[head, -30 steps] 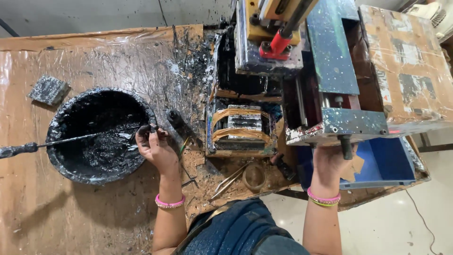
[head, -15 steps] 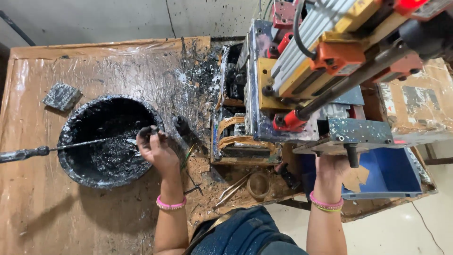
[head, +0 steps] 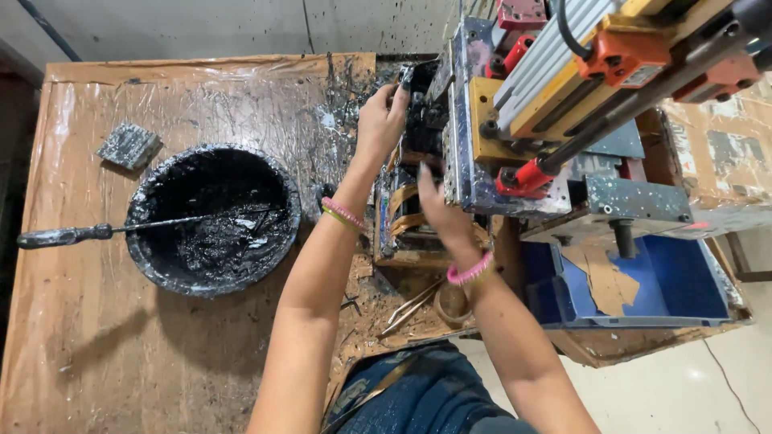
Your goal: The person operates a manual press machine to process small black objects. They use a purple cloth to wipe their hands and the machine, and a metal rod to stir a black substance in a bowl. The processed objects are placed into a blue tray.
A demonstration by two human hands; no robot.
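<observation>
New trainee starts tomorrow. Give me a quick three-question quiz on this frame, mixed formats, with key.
1. True or false: the left hand is stirring the black bowl.
2. Multiple choice: where does the long-handled tool lie?
A. In the blue bin
B. Across the bowl, handle sticking out over the wrapped table
C. In the right hand
3. Fill in: the right hand reaches into the ink-spattered ____.

Key:
1. False. It is up at the machine's top edge; whether it has a closed grip there is hard to tell.
2. B
3. machine
</observation>
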